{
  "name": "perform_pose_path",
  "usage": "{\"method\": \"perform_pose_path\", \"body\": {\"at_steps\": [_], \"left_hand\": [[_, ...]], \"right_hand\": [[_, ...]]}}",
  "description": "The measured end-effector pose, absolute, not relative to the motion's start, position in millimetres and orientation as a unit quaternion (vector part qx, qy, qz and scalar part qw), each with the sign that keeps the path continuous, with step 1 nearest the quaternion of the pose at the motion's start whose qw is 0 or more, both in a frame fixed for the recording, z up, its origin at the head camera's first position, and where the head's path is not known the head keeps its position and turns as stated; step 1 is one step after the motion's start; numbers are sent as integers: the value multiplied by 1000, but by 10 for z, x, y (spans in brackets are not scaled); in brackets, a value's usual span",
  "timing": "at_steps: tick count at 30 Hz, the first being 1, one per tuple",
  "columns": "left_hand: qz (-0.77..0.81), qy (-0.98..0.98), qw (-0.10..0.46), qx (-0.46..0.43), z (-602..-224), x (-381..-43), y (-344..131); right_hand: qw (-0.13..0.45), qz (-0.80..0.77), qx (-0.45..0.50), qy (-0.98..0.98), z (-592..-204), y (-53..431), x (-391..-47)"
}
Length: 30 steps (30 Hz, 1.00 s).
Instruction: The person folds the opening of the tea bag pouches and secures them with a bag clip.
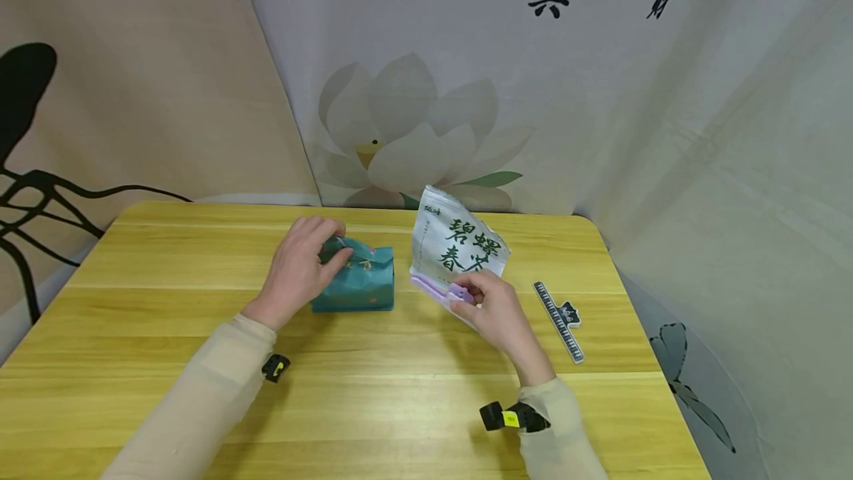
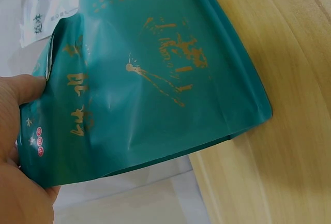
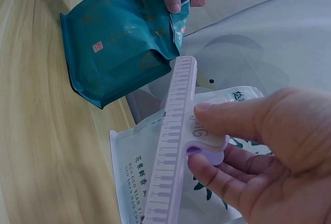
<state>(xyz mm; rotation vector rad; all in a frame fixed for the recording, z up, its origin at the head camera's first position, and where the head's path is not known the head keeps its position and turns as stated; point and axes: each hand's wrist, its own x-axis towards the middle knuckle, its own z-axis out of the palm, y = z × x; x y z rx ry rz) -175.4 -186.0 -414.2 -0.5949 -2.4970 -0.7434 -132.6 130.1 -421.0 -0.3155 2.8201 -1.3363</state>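
My left hand (image 1: 298,267) grips the folded top of a teal tea bag (image 1: 360,286), thumb on the near side; the bag sits on the table. In the left wrist view the teal bag (image 2: 155,79) shows gold lettering. My right hand (image 1: 498,311) pinches the handles of a light purple sealing clip (image 1: 429,287) with a piano-key pattern, seen close up in the right wrist view as a long clip (image 3: 173,131). Directly behind that clip is a white tea bag (image 1: 453,235) with green characters. I cannot tell whether the clip's jaws bite the white bag.
A black-and-white piano-pattern clip (image 1: 558,322) lies to the right of my right hand. The wooden table (image 1: 373,406) ends at a printed curtain (image 1: 413,117) behind the bags.
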Motion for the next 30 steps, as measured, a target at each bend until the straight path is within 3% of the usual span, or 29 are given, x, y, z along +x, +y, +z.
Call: {"method": "perform_pose_path", "body": {"at_steps": [30], "left_hand": [[-269, -910, 230, -217, -4147, -1764, -1855]], "right_hand": [[-21, -417, -131, 899, -4123, 1068, -1547]]}}
